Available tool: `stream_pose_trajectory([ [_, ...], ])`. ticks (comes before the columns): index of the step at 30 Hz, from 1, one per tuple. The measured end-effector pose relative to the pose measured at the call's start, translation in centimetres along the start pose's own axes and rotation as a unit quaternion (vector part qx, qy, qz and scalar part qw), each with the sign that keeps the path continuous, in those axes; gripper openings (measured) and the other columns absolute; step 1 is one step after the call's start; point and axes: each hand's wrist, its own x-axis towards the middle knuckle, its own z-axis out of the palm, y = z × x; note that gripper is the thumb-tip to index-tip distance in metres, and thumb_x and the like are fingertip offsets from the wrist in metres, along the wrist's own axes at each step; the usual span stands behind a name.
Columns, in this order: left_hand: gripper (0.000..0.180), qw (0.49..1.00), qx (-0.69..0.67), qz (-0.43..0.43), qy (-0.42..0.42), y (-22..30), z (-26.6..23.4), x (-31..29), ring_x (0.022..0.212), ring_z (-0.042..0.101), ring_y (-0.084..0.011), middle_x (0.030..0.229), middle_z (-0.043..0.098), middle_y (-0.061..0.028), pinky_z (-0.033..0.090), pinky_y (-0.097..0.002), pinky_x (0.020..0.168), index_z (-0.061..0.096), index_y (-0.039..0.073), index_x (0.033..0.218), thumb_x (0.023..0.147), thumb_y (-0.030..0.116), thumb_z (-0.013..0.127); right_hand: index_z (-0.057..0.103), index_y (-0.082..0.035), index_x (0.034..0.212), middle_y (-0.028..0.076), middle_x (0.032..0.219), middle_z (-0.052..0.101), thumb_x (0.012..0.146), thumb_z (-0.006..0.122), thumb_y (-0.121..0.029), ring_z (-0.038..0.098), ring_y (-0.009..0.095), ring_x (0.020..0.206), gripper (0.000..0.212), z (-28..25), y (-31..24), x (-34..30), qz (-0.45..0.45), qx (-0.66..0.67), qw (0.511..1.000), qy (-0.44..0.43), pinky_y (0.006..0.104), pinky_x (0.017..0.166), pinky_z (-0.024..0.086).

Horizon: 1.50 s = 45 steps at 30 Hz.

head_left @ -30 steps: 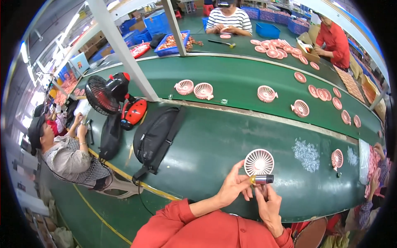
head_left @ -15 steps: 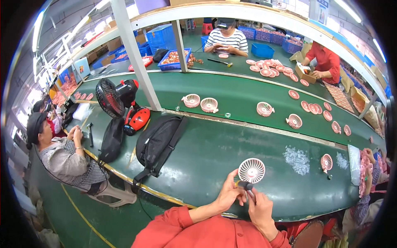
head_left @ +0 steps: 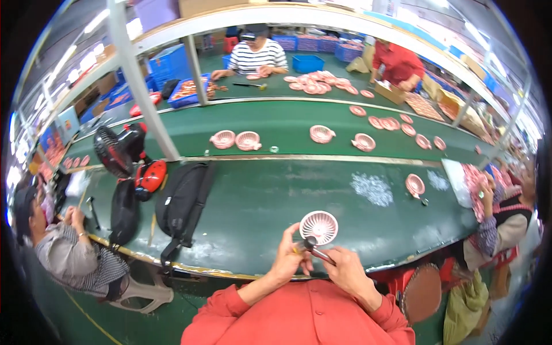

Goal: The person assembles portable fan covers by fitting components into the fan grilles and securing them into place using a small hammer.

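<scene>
A round pink slatted fan housing (head_left: 318, 227) stands at the table's near edge. My left hand (head_left: 286, 257) is closed around its lower left side, the thumb reaching up along the rim. My right hand (head_left: 348, 270) grips the handle of a small hammer (head_left: 311, 242). Its dark head lies in front of the housing's lower edge, close to my left fingers. The hammer hides the part of the housing beneath it.
A black bag (head_left: 183, 198) and a red-and-black desk fan (head_left: 150, 177) stand left. Small clear pieces (head_left: 372, 190) and another pink housing (head_left: 414, 185) lie right. Beyond runs a green conveyor (head_left: 287, 123) with more pink housings. Several people sit around; an upright post (head_left: 144, 86) rises at left.
The whole view has swung right, so the scene sits further left. The hammer has turned in my right hand, its handle now showing toward the right. My left hand stays on the housing.
</scene>
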Motion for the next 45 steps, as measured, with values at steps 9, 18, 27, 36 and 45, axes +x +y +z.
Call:
stream_pose_trajectory([
  [9,0.065,0.998,0.009,-0.017,0.056,0.4,0.3,0.5,0.052,0.063,-0.0222,0.085,0.068,-0.0189,0.051,-0.0291,0.039,0.023,-0.001,0.142,0.088,0.008,0.058,0.057,-0.022,0.124,0.008,0.104,0.06,0.085,0.057,-0.009,0.065,0.034,0.069,0.041,2.1,-0.4,1.3,-0.004,-0.073,0.997,-0.017,0.0437,0.053,0.053],
  [18,0.052,0.996,-0.046,-0.061,0.049,0.3,0.0,3.5,0.059,0.065,-0.0249,0.09,0.065,-0.0198,0.055,-0.0327,0.046,0.029,-0.002,0.139,0.092,0.008,0.051,0.056,-0.005,0.115,0.015,0.102,0.055,0.083,0.061,-0.007,0.063,0.04,0.074,0.032,2.4,5.0,4.8,-0.065,0.044,0.997,-0.015,0.0486,0.064,0.054],
  [27,0.054,0.916,0.375,0.144,0.017,-0.1,0.4,5.3,0.065,0.065,-0.0202,0.092,0.068,-0.0164,0.055,-0.0269,0.059,0.035,-0.002,0.136,0.089,-0.001,0.061,0.066,0.0,0.087,-0.002,0.063,0.057,0.09,0.071,-0.02,0.046,0.004,0.05,0.021,-0.2,9.9,10.4,0.265,0.461,0.847,0.006,0.0237,0.043,0.037],
  [36,0.044,0.676,0.665,0.312,-0.046,-0.6,0.8,8.7,0.11,0.051,-0.0346,0.119,0.052,-0.014,0.039,-0.0469,0.09,0.063,0.007,0.111,0.07,0.014,0.078,0.065,0.004,0.079,0.009,0.062,0.06,0.088,0.071,-0.028,0.052,0.014,0.051,0.034,1.1,14.7,11.9,0.287,0.239,0.928,-0.007,0.0335,0.048,0.041],
  [45,0.037,0.678,0.645,0.348,-0.055,-1.0,0.1,9.7,0.111,0.053,-0.0301,0.113,0.057,-0.0099,0.041,-0.0461,0.096,0.066,0.01,0.11,0.074,0.014,0.076,0.065,0.003,0.11,0.02,0.091,0.068,0.088,0.068,-0.02,0.066,0.029,0.077,0.032,-1.9,14.3,9.4,0.161,0.064,0.983,0.065,0.0371,0.069,0.05],
])
